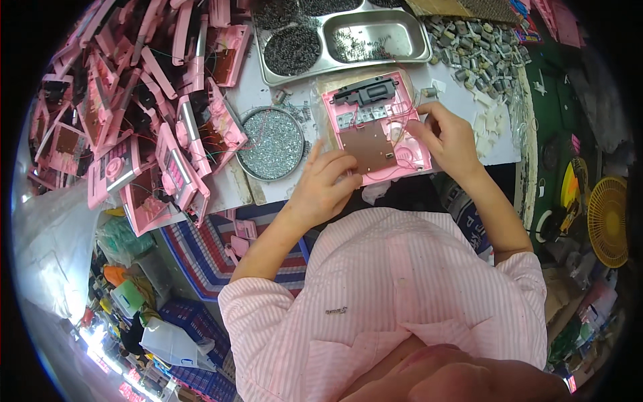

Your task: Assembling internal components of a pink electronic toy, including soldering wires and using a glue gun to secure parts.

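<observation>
An opened pink plastic casing [385, 176] lies at the near edge of the table in front of me. Inside it sit a brown circuit board [367, 149], a dark grey module [365, 94], a metal plate with holes [362, 117] and thin red wires. My left hand [323, 184] grips the casing's near left corner with bent fingers. At the right side, my right hand [447, 137] is closed, thumb and forefinger reaching over the casing's edge beside the wires. What its fingertips hold is too small to make out.
Many pink casings [181, 161] are heaped at the left. A round dish of small metal parts [271, 143] stands nearer. Behind lies a steel compartment tray [408, 57] with dark screws. Small motors [475, 53] and white plastic pieces [492, 124] are piled at the right.
</observation>
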The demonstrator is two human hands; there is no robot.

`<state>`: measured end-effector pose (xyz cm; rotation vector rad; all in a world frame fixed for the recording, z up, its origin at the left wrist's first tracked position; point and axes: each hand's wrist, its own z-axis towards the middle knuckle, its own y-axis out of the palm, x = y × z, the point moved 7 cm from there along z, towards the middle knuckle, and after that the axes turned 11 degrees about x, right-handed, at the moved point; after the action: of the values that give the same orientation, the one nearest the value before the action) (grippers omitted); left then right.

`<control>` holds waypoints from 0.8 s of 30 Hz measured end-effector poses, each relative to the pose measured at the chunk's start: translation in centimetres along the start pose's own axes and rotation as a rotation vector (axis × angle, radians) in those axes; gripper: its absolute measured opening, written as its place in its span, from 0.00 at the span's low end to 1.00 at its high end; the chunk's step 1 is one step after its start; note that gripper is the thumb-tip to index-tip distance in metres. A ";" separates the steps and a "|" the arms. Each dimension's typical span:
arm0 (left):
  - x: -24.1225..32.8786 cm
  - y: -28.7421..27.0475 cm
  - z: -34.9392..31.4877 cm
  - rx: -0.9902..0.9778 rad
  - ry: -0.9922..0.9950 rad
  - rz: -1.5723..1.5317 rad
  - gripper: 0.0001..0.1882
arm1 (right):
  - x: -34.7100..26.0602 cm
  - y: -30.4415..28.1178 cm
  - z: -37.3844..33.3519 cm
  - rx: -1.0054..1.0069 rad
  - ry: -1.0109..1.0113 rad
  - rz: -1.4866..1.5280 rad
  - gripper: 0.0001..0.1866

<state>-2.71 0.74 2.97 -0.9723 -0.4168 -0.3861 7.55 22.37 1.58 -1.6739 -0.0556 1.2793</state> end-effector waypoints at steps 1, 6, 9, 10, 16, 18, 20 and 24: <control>0.1 -0.4 0.5 -0.007 -0.046 0.003 0.13 | -0.3 -0.2 0.1 0.056 -0.070 -0.007 0.13; -1.7 -0.7 0.9 -0.015 -0.152 0.031 0.12 | -1.4 1.2 1.4 0.252 -0.442 0.031 0.12; -2.0 -0.4 0.8 0.002 -0.156 0.013 0.12 | -1.1 1.2 2.1 0.121 -0.342 0.110 0.11; -1.8 -0.4 1.1 0.005 -0.153 0.024 0.11 | 0.0 1.1 2.4 0.113 -0.244 0.199 0.11; -1.0 0.5 1.9 0.028 -0.208 0.017 0.12 | 0.3 -0.6 6.5 0.146 -0.001 -0.072 0.22; -1.0 0.7 2.0 0.029 -0.220 0.006 0.12 | -0.4 0.8 8.1 0.149 -0.072 -0.198 0.21; -1.0 0.6 2.0 0.050 -0.207 0.005 0.12 | -1.3 0.8 8.8 0.086 -0.110 -0.282 0.19; -0.3 0.4 2.7 0.050 -0.209 0.119 0.12 | -0.6 0.6 9.0 -0.008 -0.047 -0.224 0.18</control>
<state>-3.17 3.27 3.87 -0.9866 -0.5520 -0.1655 0.22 27.64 1.94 -1.5949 -0.2693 1.1491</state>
